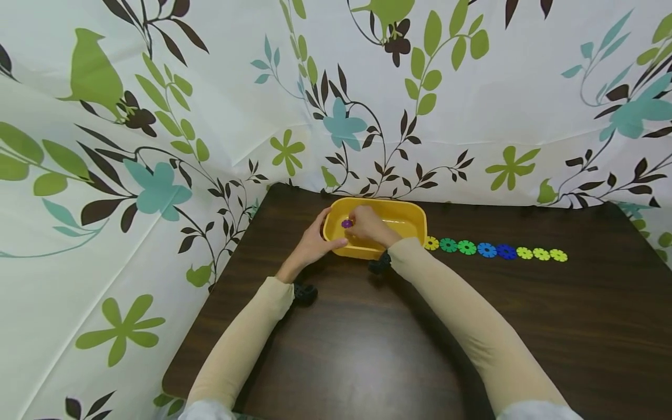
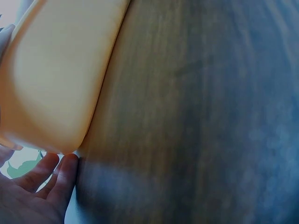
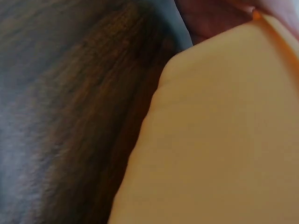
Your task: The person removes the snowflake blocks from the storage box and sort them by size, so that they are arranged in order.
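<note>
A yellow plastic tub (image 1: pixel 417 219) stands near the back of the table. My left hand (image 1: pixel 313 242) grips its left end, with the thumb along the near side and the fingers around the far side; in the left wrist view the fingertips touch the tub's end wall (image 2: pixel 51 84). My right hand (image 1: pixel 367 224) reaches inside the tub, fingers curled, and pinches a small purple flower-shaped disc (image 1: pixel 347 223). The tub's outer wall (image 3: pixel 215 126) fills much of the right wrist view, which hides the right fingers.
Right of the tub, a row of notched flower discs runs along the dark wooden table (image 1: pixel 336 350): a yellow disc (image 1: pixel 431 243), green discs (image 1: pixel 466 247), blue discs (image 1: pixel 486 249) and yellow-green discs (image 1: pixel 541 254). A leaf-patterned curtain (image 1: pixel 220 87) hangs behind and at the left.
</note>
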